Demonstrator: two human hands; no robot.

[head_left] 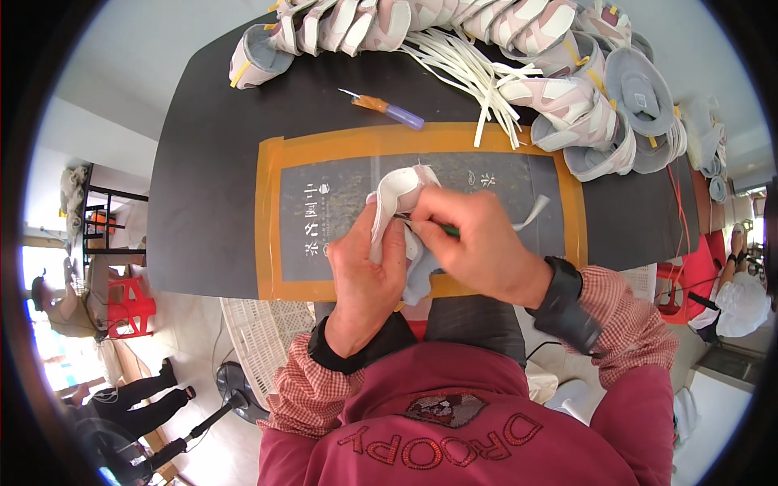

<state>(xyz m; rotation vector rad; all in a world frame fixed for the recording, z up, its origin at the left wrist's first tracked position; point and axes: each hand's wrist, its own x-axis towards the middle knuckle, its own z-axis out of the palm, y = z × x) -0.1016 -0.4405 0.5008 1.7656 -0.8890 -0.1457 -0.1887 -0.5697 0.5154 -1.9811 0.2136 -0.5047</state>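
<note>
A white and pink shoe upper [397,194] with a grey lining is bunched up over the near part of the mat. My left hand [362,263] is closed on its left side, with the thumb pressed against it. In my right hand [482,243] is a thin tool with a green handle [448,230]. Its tip is hidden in the folds of the upper, between my two hands. A flat white strip [532,211] sticks out to the right from behind my right hand.
The black table [211,162] bears a clear sheet edged with brown tape [271,202]. Beyond lie a purple-handled awl [397,113] and a bundle of white strips [466,69]. Shoe uppers [356,28] line the far edge, more [575,113] at right. A fan [235,385] stands lower left.
</note>
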